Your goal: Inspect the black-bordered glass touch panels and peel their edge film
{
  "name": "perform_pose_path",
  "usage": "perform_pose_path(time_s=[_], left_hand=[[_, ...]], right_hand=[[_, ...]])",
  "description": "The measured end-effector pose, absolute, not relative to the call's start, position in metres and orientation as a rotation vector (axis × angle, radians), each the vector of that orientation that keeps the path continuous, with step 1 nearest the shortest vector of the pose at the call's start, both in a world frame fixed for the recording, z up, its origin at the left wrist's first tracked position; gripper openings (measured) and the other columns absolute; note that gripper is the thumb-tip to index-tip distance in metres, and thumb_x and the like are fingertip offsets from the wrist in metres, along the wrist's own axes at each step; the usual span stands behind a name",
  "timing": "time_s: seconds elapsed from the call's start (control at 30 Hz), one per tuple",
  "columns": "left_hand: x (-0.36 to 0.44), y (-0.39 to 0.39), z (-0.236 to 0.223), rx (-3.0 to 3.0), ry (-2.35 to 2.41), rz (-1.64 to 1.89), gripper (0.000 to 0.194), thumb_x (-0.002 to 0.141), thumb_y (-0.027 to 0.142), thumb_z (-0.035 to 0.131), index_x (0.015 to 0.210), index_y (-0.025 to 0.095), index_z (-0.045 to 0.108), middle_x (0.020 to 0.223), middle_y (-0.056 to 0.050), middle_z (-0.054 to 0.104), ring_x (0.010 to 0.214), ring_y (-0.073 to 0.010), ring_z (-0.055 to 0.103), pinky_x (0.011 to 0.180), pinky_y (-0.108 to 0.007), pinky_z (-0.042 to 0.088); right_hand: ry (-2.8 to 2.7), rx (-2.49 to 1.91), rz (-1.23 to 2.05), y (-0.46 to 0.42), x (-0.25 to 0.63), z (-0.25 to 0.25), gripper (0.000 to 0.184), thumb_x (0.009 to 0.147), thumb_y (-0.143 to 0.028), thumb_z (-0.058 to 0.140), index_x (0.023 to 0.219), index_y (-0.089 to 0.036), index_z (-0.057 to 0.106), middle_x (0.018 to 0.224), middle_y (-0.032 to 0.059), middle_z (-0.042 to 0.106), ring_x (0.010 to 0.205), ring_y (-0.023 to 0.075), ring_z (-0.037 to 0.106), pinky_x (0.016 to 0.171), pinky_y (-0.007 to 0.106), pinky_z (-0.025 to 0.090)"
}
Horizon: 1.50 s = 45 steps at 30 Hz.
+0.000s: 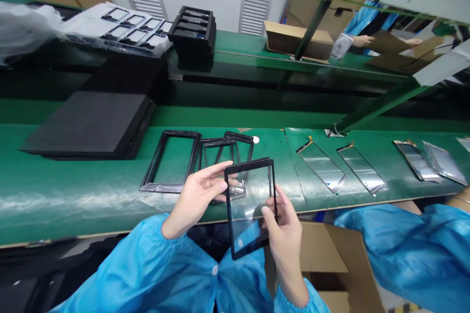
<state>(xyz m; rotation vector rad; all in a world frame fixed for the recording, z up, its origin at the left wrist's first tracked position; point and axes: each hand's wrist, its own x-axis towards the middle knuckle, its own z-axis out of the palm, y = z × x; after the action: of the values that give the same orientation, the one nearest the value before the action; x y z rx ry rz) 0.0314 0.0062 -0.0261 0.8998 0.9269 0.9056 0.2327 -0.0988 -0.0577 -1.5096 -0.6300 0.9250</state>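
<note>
- My right hand [286,227] has its fingertips behind the panel [247,210], only partly showing through the glass.
- My left hand [198,195] and the panel cover parts of the frames [219,142] just beyond; how they overlap, I cannot tell.
- Below my right hand, my sleeve [308,301] hides part of the box [323,249]; its contents are unclear.
- Far right of my hands, the picture's edge cuts a screen [464,143] and a neighbour's sleeve [411,249].
- Far left, the plastic [27,27] is cut off and blurred.
- Beyond my left hand, the pieces in the rack [194,45] are too small to tell.
</note>
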Motion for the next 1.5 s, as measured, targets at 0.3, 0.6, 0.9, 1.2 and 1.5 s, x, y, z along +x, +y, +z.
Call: perform_pose_path(time_s=[0.3,0.6,0.9,1.2,1.5], left_hand=[[0.033,0.005,-0.014,0.989,1.068,0.930,0.054,0.085,0.038,0.089,0.133,0.016,0.079,0.105,-0.013,0.085,0.098,-0.0326,0.085,0.061,-0.024,0.067],[0.016,-0.005,0.011,1.200,1.087,0.853,0.046,0.082,0.040,0.089,0.122,0.017,0.085,0.085,-0.012,0.086,0.082,-0.0309,0.085,0.067,-0.030,0.070],[0.013,-0.001,0.007,1.636,1.055,0.830,0.038,0.090,0.037,0.080,0.126,0.029,0.084,0.138,-0.012,0.077,0.125,-0.0359,0.075,0.096,-0.040,0.066],[0.010,-0.002,0.001,1.536,0.958,0.517,0.042,0.100,0.034,0.066,0.142,0.027,0.070,0.103,-0.007,0.086,0.071,-0.0227,0.081,0.060,-0.026,0.062],[0.000,-0.012,-0.014,1.115,1.165,0.889,0.060,0.092,0.054,0.078,0.135,0.018,0.057,0.103,-0.016,0.085,0.065,-0.0247,0.079,0.046,-0.028,0.060]], right_hand=[[-0.981,-1.621,0.570,-0.093,0.242,-0.052,0.053,0.094,-0.039,0.078,0.146,-0.031,0.070,0.151,0.0117,0.059,0.139,0.0310,0.058,0.116,0.048,0.049],[-0.835,-1.359,1.009,-0.059,0.256,-0.013,0.032,0.095,-0.045,0.075,0.115,-0.021,0.081,0.066,0.0042,0.080,0.075,0.0279,0.082,0.083,0.043,0.065],[-0.835,-1.351,1.006,-0.058,0.235,-0.007,0.034,0.088,-0.052,0.082,0.101,-0.021,0.082,0.072,0.0057,0.083,0.058,0.0232,0.079,0.064,0.035,0.067],[-0.937,-1.268,1.563,-0.060,0.259,-0.029,0.049,0.089,-0.066,0.078,0.099,-0.019,0.086,0.093,0.0109,0.087,0.081,0.0255,0.085,0.079,0.036,0.066],[-0.669,-1.444,1.178,-0.077,0.273,-0.035,0.058,0.082,-0.076,0.078,0.069,-0.020,0.079,0.062,0.0097,0.080,0.053,0.0268,0.076,0.057,0.037,0.064]])
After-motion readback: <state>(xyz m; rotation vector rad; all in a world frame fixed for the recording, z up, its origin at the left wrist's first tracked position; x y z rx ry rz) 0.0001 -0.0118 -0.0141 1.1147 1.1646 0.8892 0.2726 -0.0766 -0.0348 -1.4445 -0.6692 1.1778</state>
